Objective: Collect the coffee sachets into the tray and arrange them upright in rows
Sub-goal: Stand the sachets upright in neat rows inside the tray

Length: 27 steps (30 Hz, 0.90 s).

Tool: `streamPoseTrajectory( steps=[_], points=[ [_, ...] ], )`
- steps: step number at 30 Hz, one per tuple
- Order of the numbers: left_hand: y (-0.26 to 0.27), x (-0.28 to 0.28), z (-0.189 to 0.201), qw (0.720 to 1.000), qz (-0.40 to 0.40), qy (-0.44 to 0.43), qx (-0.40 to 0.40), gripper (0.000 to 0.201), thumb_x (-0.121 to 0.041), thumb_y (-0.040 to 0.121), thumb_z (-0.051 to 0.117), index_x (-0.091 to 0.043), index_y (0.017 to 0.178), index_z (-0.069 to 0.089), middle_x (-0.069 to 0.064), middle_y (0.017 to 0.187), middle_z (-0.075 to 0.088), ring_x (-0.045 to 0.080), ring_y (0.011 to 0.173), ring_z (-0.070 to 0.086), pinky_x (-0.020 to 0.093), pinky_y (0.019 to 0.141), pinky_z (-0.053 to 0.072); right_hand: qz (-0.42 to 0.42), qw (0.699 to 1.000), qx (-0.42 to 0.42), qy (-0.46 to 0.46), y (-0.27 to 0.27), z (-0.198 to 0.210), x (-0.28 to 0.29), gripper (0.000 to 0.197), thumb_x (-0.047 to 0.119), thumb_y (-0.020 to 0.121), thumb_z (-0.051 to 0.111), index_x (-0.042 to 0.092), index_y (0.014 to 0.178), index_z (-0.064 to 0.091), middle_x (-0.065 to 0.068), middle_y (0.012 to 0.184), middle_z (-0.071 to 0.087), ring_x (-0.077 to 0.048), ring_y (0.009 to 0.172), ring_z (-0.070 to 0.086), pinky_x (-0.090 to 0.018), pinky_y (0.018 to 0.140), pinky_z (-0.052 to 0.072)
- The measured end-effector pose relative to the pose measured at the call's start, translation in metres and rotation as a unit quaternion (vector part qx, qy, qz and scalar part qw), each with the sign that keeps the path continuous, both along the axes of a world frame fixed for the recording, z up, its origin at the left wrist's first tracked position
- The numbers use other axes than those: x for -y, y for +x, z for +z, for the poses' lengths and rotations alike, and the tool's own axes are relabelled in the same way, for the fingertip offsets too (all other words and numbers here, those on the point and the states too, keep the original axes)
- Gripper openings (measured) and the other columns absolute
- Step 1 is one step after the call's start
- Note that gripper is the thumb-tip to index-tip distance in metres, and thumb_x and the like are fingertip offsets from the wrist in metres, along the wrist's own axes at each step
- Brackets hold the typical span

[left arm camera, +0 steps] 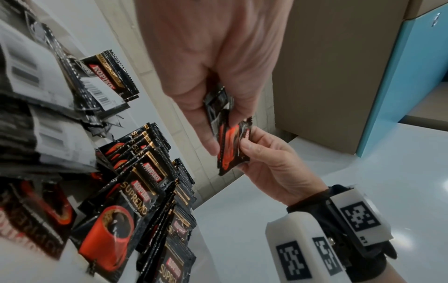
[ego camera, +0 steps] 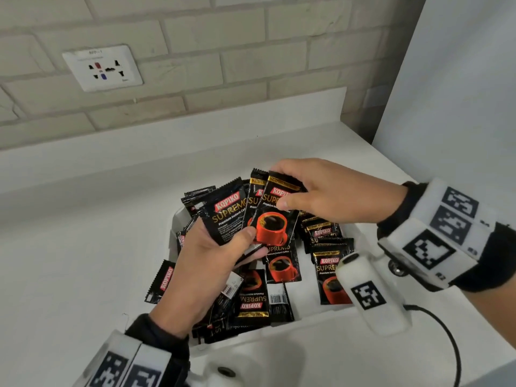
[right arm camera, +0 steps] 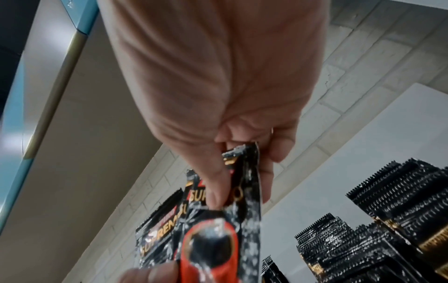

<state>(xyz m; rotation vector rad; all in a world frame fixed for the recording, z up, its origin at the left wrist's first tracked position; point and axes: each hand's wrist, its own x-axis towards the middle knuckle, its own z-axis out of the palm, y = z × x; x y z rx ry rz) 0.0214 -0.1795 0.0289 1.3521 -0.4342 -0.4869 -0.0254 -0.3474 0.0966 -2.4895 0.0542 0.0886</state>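
Black Kopiko coffee sachets fill a white tray (ego camera: 174,217) on the counter. My left hand (ego camera: 251,241) grips a fan of several sachets (ego camera: 226,216) above the tray. My right hand (ego camera: 281,188) pinches the top edge of the front sachet (ego camera: 275,223) between thumb and fingers. The left wrist view shows both hands, the left hand (left arm camera: 223,134) and the right hand (left arm camera: 243,147), on that bundle (left arm camera: 230,151). Upright sachets (ego camera: 325,237) stand in rows at the tray's right; others (ego camera: 254,298) lie flat near the front. The right wrist view shows the pinched sachet (right arm camera: 244,206) and standing rows (right arm camera: 400,210).
One sachet (ego camera: 162,280) lies at the tray's left edge, under my left wrist. A brick wall with a socket (ego camera: 102,67) rises behind the white counter (ego camera: 83,247). A pale panel (ego camera: 460,79) closes the right side. A black cable (ego camera: 449,331) trails from my right wrist.
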Motion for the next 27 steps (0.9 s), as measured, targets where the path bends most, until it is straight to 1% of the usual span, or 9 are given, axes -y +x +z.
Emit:
streamPoseTrajectory(
  steps=[2, 5, 10, 13, 16, 18, 21, 24, 27],
  points=[
    [0.002, -0.002, -0.001, 1.000, -0.005, 0.008, -0.004, 0.019, 0.003, 0.083, 0.056, -0.013, 0.088, 0.064, 0.001, 0.083, 0.075, 0.017, 0.078, 0.072, 0.023, 0.062, 0.058, 0.011, 1.000, -0.007, -0.003, 0.001, 0.001, 0.002, 0.018, 0.019, 0.087, 0.060, 0.020, 0.104, 0.053, 0.003, 0.095, 0.062, -0.012, 0.082, 0.057, -0.025, 0.072, 0.045],
    [0.009, -0.008, 0.000, 1.000, 0.010, 0.016, 0.009, 0.014, -0.004, 0.083, 0.057, -0.015, 0.083, 0.066, 0.001, 0.082, 0.075, 0.015, 0.079, 0.072, 0.024, 0.066, 0.058, -0.002, 1.000, -0.026, -0.002, 0.002, -0.002, 0.010, 0.019, 0.017, 0.085, 0.064, 0.016, 0.102, 0.057, -0.001, 0.094, 0.066, -0.017, 0.083, 0.062, -0.032, 0.075, 0.049],
    [0.024, -0.009, 0.001, 0.993, 0.088, 0.035, 0.072, 0.011, -0.008, 0.088, 0.057, -0.017, 0.092, 0.062, -0.005, 0.084, 0.075, 0.015, 0.084, 0.071, 0.028, 0.071, 0.059, 0.026, 0.982, -0.106, -0.153, 0.005, -0.021, 0.015, 0.020, 0.025, 0.084, 0.065, 0.022, 0.102, 0.056, 0.015, 0.075, 0.048, -0.009, 0.070, 0.052, -0.019, 0.061, 0.039],
    [0.026, -0.006, 0.005, 0.987, 0.114, 0.033, 0.105, 0.013, -0.009, 0.088, 0.058, -0.022, 0.091, 0.061, -0.008, 0.082, 0.074, 0.012, 0.081, 0.071, 0.026, 0.070, 0.058, 0.071, 0.956, -0.145, -0.245, 0.008, -0.036, 0.002, 0.021, 0.032, 0.084, 0.064, 0.018, 0.097, 0.055, 0.012, 0.071, 0.043, -0.014, 0.076, 0.049, -0.034, 0.080, 0.046],
    [0.025, -0.004, 0.010, 0.985, 0.125, 0.016, 0.121, 0.016, -0.008, 0.088, 0.058, -0.023, 0.090, 0.060, -0.010, 0.078, 0.073, 0.009, 0.078, 0.071, 0.023, 0.069, 0.057, 0.087, 0.932, -0.157, -0.314, 0.010, -0.043, -0.009, 0.027, 0.032, 0.087, 0.061, 0.017, 0.108, 0.056, 0.002, 0.092, 0.056, -0.021, 0.094, 0.057, -0.044, 0.090, 0.042],
    [0.025, -0.004, 0.013, 0.984, 0.124, 0.013, 0.126, 0.014, -0.008, 0.089, 0.058, -0.021, 0.092, 0.060, -0.010, 0.078, 0.073, 0.010, 0.079, 0.071, 0.024, 0.070, 0.057, 0.100, 0.925, -0.146, -0.335, 0.013, -0.046, -0.013, 0.023, 0.028, 0.088, 0.059, 0.015, 0.107, 0.056, -0.003, 0.100, 0.059, -0.022, 0.088, 0.057, -0.038, 0.079, 0.046],
    [0.024, -0.003, 0.017, 0.985, 0.121, 0.006, 0.124, 0.011, -0.011, 0.089, 0.057, -0.018, 0.095, 0.060, -0.007, 0.081, 0.074, 0.013, 0.083, 0.071, 0.028, 0.072, 0.058, 0.121, 0.919, -0.138, -0.348, 0.020, -0.053, -0.014, 0.016, 0.020, 0.088, 0.058, 0.008, 0.099, 0.055, 0.000, 0.079, 0.052, -0.020, 0.074, 0.055, -0.023, 0.050, 0.037],
    [0.023, -0.004, 0.021, 0.987, 0.114, -0.008, 0.114, 0.008, -0.011, 0.089, 0.056, -0.014, 0.095, 0.060, -0.005, 0.080, 0.073, 0.013, 0.080, 0.071, 0.029, 0.070, 0.058, 0.114, 0.915, -0.108, -0.372, 0.029, -0.055, -0.011, 0.015, 0.013, 0.088, 0.054, 0.008, 0.103, 0.057, -0.002, 0.080, 0.053, -0.022, 0.075, 0.058, -0.026, 0.051, 0.037],
    [0.022, -0.007, 0.023, 0.989, 0.107, -0.018, 0.102, 0.008, -0.011, 0.087, 0.056, -0.012, 0.094, 0.059, -0.004, 0.079, 0.073, 0.013, 0.077, 0.071, 0.031, 0.070, 0.059, 0.108, 0.915, -0.091, -0.379, 0.033, -0.054, -0.010, 0.017, 0.010, 0.088, 0.052, 0.009, 0.105, 0.056, -0.005, 0.087, 0.055, -0.021, 0.070, 0.048, -0.027, 0.052, 0.035]
  ],
)
